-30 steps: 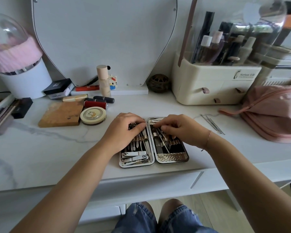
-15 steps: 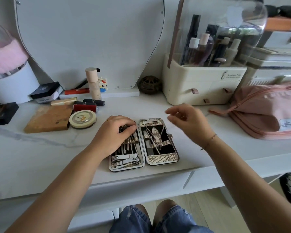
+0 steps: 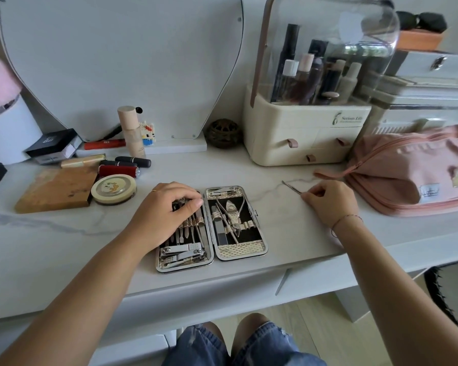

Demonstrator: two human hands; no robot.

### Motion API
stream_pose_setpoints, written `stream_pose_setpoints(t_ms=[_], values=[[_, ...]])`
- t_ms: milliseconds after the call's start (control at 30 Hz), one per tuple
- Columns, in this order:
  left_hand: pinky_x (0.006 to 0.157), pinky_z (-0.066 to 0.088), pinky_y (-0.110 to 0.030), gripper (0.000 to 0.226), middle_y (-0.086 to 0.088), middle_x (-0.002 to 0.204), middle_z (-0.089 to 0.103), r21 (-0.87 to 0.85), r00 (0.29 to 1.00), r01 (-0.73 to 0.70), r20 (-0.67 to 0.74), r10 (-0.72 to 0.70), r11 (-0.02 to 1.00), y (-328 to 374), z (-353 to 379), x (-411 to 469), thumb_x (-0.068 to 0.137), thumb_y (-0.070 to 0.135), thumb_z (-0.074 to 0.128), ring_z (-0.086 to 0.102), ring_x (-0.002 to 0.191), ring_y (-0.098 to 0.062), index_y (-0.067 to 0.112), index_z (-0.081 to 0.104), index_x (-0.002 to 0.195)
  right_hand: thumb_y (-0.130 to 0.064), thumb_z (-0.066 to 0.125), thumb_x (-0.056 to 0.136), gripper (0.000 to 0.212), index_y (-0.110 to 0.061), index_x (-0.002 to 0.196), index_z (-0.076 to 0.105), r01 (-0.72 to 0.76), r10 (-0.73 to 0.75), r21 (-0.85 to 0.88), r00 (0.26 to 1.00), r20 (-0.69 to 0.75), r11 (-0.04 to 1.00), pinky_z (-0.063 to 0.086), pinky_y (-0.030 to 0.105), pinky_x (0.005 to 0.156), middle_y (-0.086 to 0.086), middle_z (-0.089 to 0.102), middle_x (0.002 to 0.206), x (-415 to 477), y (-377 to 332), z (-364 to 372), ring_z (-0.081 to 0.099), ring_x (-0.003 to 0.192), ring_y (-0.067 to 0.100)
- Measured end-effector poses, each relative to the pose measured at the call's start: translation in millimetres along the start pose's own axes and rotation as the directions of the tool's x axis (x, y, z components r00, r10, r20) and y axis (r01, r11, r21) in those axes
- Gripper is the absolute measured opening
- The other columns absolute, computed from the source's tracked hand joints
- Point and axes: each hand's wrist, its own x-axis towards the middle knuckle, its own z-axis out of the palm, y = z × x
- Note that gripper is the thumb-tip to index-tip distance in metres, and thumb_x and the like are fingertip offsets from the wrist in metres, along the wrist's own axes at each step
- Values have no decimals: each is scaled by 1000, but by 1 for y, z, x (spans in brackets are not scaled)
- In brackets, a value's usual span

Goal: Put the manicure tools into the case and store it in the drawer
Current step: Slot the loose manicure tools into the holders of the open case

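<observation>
Your left hand (image 3: 167, 210) rests on the left half of the open case (image 3: 239, 250), fingers lightly bent, pressing the stowed tools (image 3: 181, 253) and gripping nothing. The case lies flat on the bench (image 3: 288, 228). Further right, your right hand (image 3: 331, 202) fingers pinch a thin metal tool (image 3: 291, 187), apart from the case.

A white marble-veined vanity top (image 3: 64, 247) bears a rounded pale panel (image 3: 117, 62) at its back, above pale wood floor (image 3: 302, 320).

left hand (image 3: 167, 208) palm-down, right hand (image 3: 331, 202) pinching
</observation>
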Motion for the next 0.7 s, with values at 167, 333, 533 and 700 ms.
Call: stream_pose_setpoints(t_ms=[167,333,533,700], values=[[89,32,-14,21,18,104,62,5,1000,-1,-5,1,1000,0,0,0,85,38,57,48,107,-2,29,69,99,-24,67,80,14,-19,67,63,-3,3,19,1000,26,1000,37,26,70,1,60,75,2,-1,-3,54,80,21],[93,35,-24,19,19,103,62,-3,1000,3,-4,-3,1000,-1,1,1,85,40,57,49,108,-4,31,69,97,-21,66,81,14,-16,68,63,57,-57,120,998,-7,991,34,24,67,-5,55,62,0,0,-4,52,71,19],[91,34,-21,19,19,103,62,-2,1000,5,-8,-5,1000,-1,1,1,85,38,57,48,108,-4,30,69,97,-5,62,85,4,-7,82,63,5,-123,578,979,165,816,39,14,44,-8,64,50,-11,-23,-4,47,40,1],[91,34,-23,20,18,102,62,-2,1000,10,-6,-10,1000,0,1,1,85,38,57,48,108,-6,28,69,99,3,59,86,38,-13,120,52,-138,-288,748,865,410,650,46,21,49,8,66,64,-22,-47,1,56,48,12]])
